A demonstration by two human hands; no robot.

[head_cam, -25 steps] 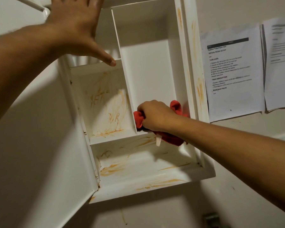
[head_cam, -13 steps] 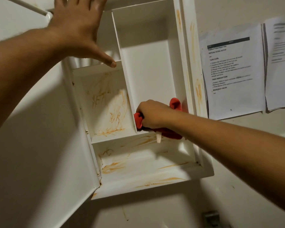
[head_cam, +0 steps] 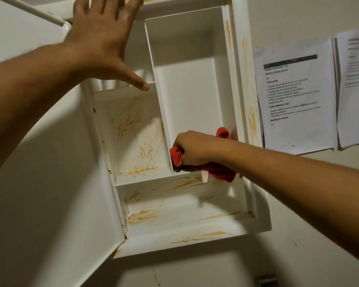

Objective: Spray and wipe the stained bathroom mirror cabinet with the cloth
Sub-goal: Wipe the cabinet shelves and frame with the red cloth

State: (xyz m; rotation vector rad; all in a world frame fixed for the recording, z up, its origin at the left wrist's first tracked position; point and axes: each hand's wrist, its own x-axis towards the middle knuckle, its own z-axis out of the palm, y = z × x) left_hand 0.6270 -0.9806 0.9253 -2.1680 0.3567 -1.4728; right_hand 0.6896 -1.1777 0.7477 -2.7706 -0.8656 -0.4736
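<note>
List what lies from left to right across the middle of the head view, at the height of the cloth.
Open white cabinet door → orange-stained small left compartment → right hand bunching the red cloth → orange-streaked right cabinet frame → printed paper sheets taped on the wall.

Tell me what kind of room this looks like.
Most likely a bathroom: a white wall-mounted cabinet hangs open, streaked orange, while the right hand wipes inside with a red cloth. Taped-up sheets headed with a toilet paper roll task fit that too.

The cloth (head_cam: 220, 172) lies in the cabinet's (head_cam: 257, 222) right compartment, papers (head_cam: 296, 96) on the wall to its right.
</note>
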